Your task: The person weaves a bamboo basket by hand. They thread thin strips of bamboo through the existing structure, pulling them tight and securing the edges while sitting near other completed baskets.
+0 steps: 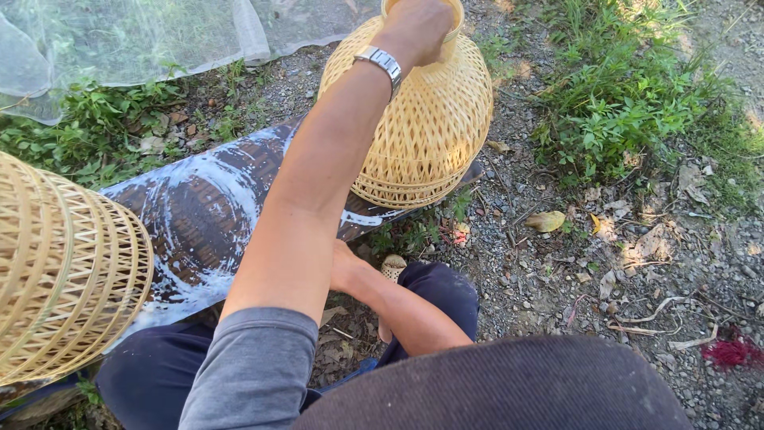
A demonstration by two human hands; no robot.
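My left hand (415,28) grips the woven basket's (430,131) top rim; I can't tell my right hand's (344,267) state.

The pale yellow woven bamboo basket (430,131), shaped like a dome, stands mouth down on one end of a dark board with white paint stains, its narrow neck at the top.
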